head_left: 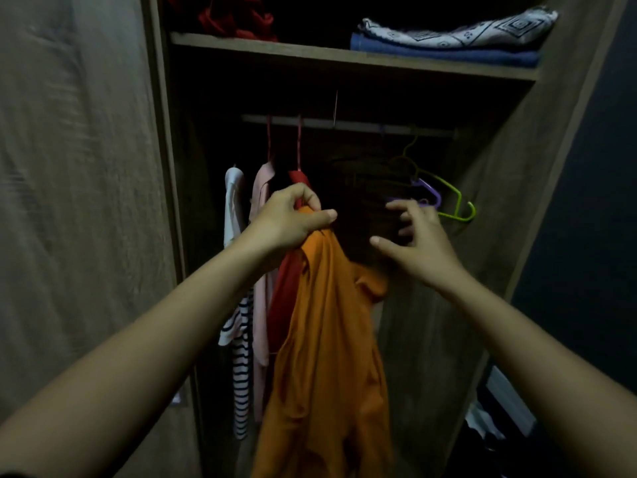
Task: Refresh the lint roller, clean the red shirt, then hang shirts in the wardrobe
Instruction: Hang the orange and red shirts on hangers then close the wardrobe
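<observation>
Orange shirt (327, 339): it hangs straight down from your left grip, its long body falling below your wrist toward the bottom of the view; you cannot tell whether a hanger is inside it.
Left grip (293, 222): clamped on the bunched top of the orange shirt, thumb and fingers curled round the cloth.
Right grip (413, 243): apart, fingers spread and loosely bent, holding nothing; it is level with your left grip and to its right, with a gap between them.
Red shirt (286, 288): just behind and below your left grip, against the orange shirt's left edge, its collar showing above your knuckles.
Pink shirt (261, 270): just left of the red shirt, beyond your left wrist.
Striped shirt (241, 357): further left, low beside your left forearm.
Dark garment (362, 208): beyond the gap between your grips; whether your right fingertips touch it is unclear.
Purple hanger (431, 193): just past your right fingertips.
Green hanger (455, 201): beside the purple one, further right.
Rail (344, 124): above both grips, carrying the hanger hooks.
Wardrobe (499, 167): open in front of you, its shelf (344, 56) above the rail.
Red cloth (238, 15): on the shelf, high above your left grip.
Folded textiles (448, 39): on the shelf, high above your right grip.
</observation>
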